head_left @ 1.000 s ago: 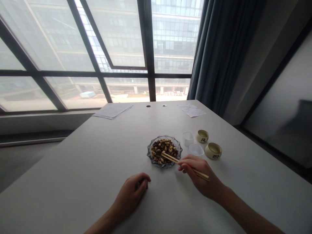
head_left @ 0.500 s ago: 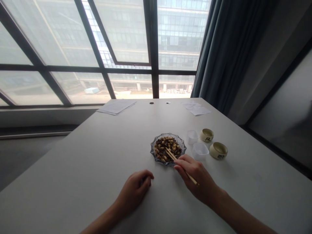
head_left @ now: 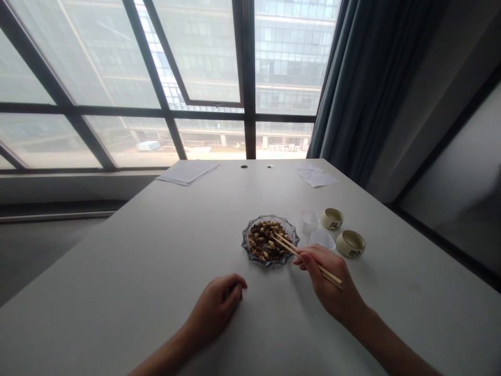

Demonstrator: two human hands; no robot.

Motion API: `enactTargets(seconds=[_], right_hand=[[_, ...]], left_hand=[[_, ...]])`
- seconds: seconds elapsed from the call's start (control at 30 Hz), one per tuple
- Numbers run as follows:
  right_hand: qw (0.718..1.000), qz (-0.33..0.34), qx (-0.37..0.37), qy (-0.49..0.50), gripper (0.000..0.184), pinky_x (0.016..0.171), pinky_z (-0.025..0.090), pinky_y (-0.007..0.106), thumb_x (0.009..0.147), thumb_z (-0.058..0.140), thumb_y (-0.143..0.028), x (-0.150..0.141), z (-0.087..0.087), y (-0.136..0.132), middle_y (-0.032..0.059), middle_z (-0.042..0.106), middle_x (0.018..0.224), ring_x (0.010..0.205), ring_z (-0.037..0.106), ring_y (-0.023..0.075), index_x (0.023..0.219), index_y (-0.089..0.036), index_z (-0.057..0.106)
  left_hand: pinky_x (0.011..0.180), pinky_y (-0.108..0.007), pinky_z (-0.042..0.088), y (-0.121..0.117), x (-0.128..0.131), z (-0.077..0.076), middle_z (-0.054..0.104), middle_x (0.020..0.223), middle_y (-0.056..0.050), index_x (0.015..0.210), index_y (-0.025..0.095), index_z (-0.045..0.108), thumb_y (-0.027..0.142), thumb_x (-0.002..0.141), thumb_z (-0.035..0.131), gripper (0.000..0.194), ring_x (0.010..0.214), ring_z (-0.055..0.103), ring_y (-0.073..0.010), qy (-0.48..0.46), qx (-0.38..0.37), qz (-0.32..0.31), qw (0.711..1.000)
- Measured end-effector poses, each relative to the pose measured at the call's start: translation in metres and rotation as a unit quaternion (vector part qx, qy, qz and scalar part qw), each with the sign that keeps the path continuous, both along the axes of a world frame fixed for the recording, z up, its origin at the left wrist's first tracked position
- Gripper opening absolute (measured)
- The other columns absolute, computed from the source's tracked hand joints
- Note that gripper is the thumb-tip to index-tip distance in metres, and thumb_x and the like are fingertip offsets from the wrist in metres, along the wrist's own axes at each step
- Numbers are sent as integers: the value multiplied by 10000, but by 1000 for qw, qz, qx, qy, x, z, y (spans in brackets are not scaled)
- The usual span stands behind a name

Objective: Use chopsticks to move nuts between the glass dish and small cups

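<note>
Going left to right: a stack of papers [head_left: 188, 172] sits near the far edge of the white desk [head_left: 117, 261], well ahead of the left grip [head_left: 215, 307]. That hand rests on the desk, fingers loosely curled, with nothing obvious in it, so it looks parked out of the way. Ahead and to the right of it is a ribbed glass dish [head_left: 287, 225] piled with peanuts [head_left: 266, 241] and darker bits. The right grip [head_left: 329, 277] is right by the dish's near edge, pressed around a pair of bamboo chopsticks [head_left: 307, 256]. It sits that close because the tips need to reach over the food. The tips are close together above the pile, but I can't tell if they're pinching anything. Ahead of that grip are two clear plastic tubs [head_left: 309, 222], then two cream ceramic cups [head_left: 350, 243] just to the right, and a loose sheet of paper [head_left: 316, 176] much farther ahead
</note>
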State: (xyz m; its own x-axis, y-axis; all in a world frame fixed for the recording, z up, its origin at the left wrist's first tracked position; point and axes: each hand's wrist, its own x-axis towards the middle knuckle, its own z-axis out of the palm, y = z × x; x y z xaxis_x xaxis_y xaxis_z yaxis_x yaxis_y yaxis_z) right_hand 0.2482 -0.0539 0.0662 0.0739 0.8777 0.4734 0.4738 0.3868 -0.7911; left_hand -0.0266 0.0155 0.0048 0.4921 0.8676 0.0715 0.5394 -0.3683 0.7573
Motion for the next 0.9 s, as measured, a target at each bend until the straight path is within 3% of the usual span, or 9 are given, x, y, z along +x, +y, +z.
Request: enactTargets(seconds=[0.3, 0.63, 0.9], right_hand=[[1000, 9, -17, 11, 251, 735, 537, 326, 1015, 540, -340, 5, -11, -2, 87, 697, 952, 852, 650, 210, 967, -202, 743], [1000, 30, -6, -2, 236, 775, 553, 333, 1012, 540, -320, 2, -10, -3, 93, 704, 1008, 911, 665, 225, 1018, -220, 755], [999, 1, -5, 33, 264, 727, 576, 321, 1024, 517, -305, 2, -19, -4, 93, 725, 969, 823, 690, 201, 985, -181, 747]], left_hand=[[678, -263, 453, 0, 0, -1, 703, 732, -15, 891, 196, 712, 325, 930, 484, 265, 721, 634, -206, -7, -3, 6, 1000], [660, -265, 462, 0, 1, 1, 703, 710, -21, 869, 190, 717, 336, 912, 501, 264, 690, 631, -203, -22, -5, 8, 1000], [662, -263, 464, 1, 1, 0, 702, 710, -21, 868, 190, 712, 346, 927, 488, 279, 684, 627, -200, -17, -2, 5, 1000]])
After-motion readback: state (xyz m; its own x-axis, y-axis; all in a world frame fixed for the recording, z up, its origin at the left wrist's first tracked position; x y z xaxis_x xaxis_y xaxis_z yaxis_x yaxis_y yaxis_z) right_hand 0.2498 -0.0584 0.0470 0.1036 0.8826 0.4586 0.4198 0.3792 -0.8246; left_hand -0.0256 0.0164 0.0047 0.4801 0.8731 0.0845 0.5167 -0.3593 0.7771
